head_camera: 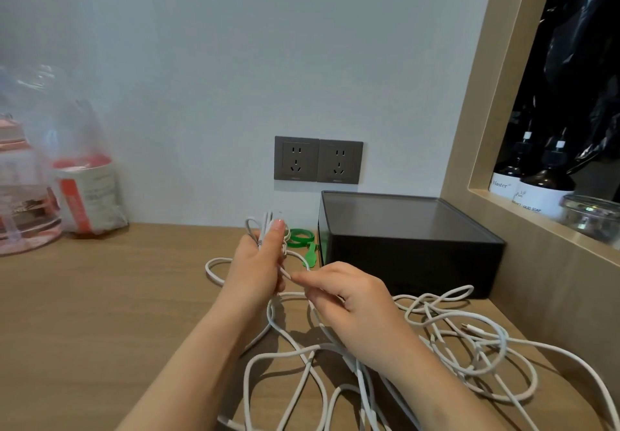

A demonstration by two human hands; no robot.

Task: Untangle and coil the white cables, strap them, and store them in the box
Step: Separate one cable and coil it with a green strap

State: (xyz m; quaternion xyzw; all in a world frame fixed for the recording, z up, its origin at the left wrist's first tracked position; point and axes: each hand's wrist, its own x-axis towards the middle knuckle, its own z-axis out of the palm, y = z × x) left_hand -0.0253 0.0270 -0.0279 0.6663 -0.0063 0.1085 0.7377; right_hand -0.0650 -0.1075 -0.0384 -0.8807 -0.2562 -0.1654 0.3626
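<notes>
Several white cables (449, 336) lie tangled in loose loops across the wooden desk (100, 313), from the middle to the right front. My left hand (258, 263) grips a small bundle of folded white cable, whose loops stick up above the fingers. My right hand (349, 303) pinches a strand of the same cable just right of the left hand. Green straps (302, 239) lie on the desk behind my hands. The black box (409, 246) stands closed with its lid on, at the back right.
Two grey wall sockets (317, 160) sit above the desk. A clear plastic bag with red-and-white packets (84, 192) and a pink-tinted container (20, 202) stand at the back left. A wooden shelf frame (469, 162) with dark bottles and a glass jar borders the right side.
</notes>
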